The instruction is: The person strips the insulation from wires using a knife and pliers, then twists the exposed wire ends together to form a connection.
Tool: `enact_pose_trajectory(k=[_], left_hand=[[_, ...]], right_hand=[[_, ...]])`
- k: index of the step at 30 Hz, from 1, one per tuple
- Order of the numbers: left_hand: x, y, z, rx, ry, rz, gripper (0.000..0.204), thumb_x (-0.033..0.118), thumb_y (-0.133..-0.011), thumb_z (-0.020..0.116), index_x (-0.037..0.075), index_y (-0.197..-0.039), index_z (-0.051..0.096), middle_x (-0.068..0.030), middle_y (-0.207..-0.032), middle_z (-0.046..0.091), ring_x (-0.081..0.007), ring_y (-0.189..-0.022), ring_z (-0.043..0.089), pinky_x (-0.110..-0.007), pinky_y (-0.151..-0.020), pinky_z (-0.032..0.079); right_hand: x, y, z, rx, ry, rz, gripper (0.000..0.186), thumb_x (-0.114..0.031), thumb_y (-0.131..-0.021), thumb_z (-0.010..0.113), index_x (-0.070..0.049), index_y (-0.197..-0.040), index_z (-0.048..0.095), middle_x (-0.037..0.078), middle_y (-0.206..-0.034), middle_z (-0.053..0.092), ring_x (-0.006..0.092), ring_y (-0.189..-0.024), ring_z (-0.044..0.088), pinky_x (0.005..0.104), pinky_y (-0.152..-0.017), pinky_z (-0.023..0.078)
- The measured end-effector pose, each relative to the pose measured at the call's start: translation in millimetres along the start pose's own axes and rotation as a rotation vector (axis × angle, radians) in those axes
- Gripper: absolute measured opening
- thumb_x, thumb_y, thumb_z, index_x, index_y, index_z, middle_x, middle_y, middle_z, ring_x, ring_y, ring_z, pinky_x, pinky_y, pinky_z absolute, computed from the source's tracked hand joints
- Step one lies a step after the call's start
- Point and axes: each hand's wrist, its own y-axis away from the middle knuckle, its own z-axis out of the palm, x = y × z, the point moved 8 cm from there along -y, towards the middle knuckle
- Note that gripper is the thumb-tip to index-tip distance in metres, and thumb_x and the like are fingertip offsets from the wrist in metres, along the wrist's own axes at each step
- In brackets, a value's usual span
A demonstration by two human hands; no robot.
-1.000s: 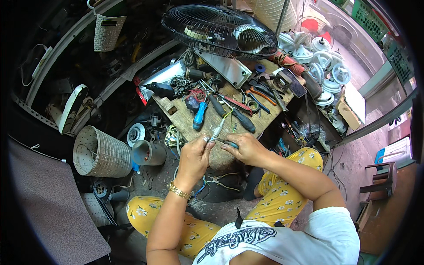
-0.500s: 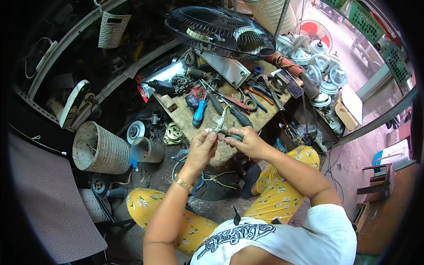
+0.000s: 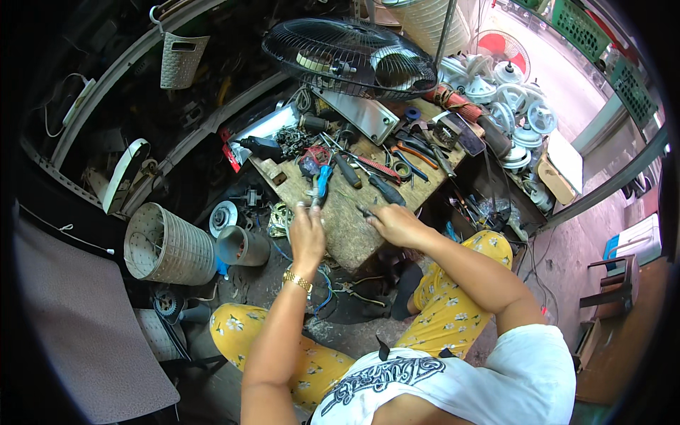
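My left hand [image 3: 307,234] is closed at the near left edge of the wooden work table, its fingertips gripping a small silvery metal part [image 3: 312,193]. That part overlaps a screwdriver with a blue handle [image 3: 323,181] lying on the wood behind it. To the right, my right hand [image 3: 398,225] is closed around a small tool, and only its dark tip [image 3: 364,211] pokes out past the fingers. Bare tabletop [image 3: 347,230] shows between the two hands. Just beyond my right hand lies a dark-handled screwdriver [image 3: 387,190], with another dark handle [image 3: 347,171] farther back.
A black fan cage [image 3: 350,57] stands over the table's far side. Orange-handled pliers [image 3: 414,150] and a tape roll [image 3: 401,169] lie at the right. White fan parts [image 3: 524,106] are piled beyond. A perforated basket [image 3: 170,244] and a grey bin [image 3: 242,246] stand at the left.
My hands were together over the table with the tool against the metal part. They have come apart: the left moved left with the part, and the right shifted slightly right, still holding the tool.
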Motion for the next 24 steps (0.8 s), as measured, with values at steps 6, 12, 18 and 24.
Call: enact_pose_trajectory(k=[6,12,18,24], left_hand=[[-9.1,23.4,32.0,-0.167,-0.03,0.05,0.017,0.01,-0.089,0.058,0.0,-0.102,0.053,-0.0257,-0.081,0.061,-0.0454,-0.077,0.058,-0.049,-0.068,0.045],[-25.3,59.1,42.2,-0.294,-0.051,0.094,0.015,0.005,-0.08,0.067,-0.004,-0.091,0.063,-0.0192,-0.092,0.058,-0.0386,-0.085,0.059,-0.04,-0.074,0.047],[-24.2,79.0,53.8,-0.326,0.064,0.065,0.016,0.009,-0.075,0.073,-0.003,-0.083,0.065,-0.0212,-0.085,0.061,-0.0408,-0.079,0.06,-0.044,-0.07,0.047],[-47.0,95.8,35.3,-0.39,0.11,-0.051,0.014,0.008,-0.073,0.074,-0.002,-0.078,0.066,-0.0183,-0.08,0.063,-0.0356,-0.074,0.062,-0.041,-0.066,0.047]], right_hand=[[32.2,-34.8,-29.5,0.329,0.198,0.0,0.03,-0.023,-0.091,0.055,0.001,-0.109,0.059,0.025,-0.121,0.053,0.0404,-0.109,0.052,0.0491,-0.087,0.046],[34.6,-67.9,-48.0,0.624,0.504,-0.127,0.042,-0.018,-0.081,0.063,-0.006,-0.12,0.058,0.014,-0.118,0.057,0.0323,-0.11,0.051,0.0456,-0.086,0.046],[63.3,-105.4,-50.7,0.601,0.552,-0.123,0.03,-0.013,-0.085,0.053,-0.006,-0.114,0.053,0.015,-0.111,0.059,0.0343,-0.104,0.055,0.0495,-0.081,0.048],[20.4,-7.9,-23.1,0.505,0.045,-0.121,0.023,-0.016,-0.092,0.047,-0.003,-0.108,0.039,0.028,-0.072,0.058,0.048,-0.071,0.059,0.0557,-0.06,0.045]])
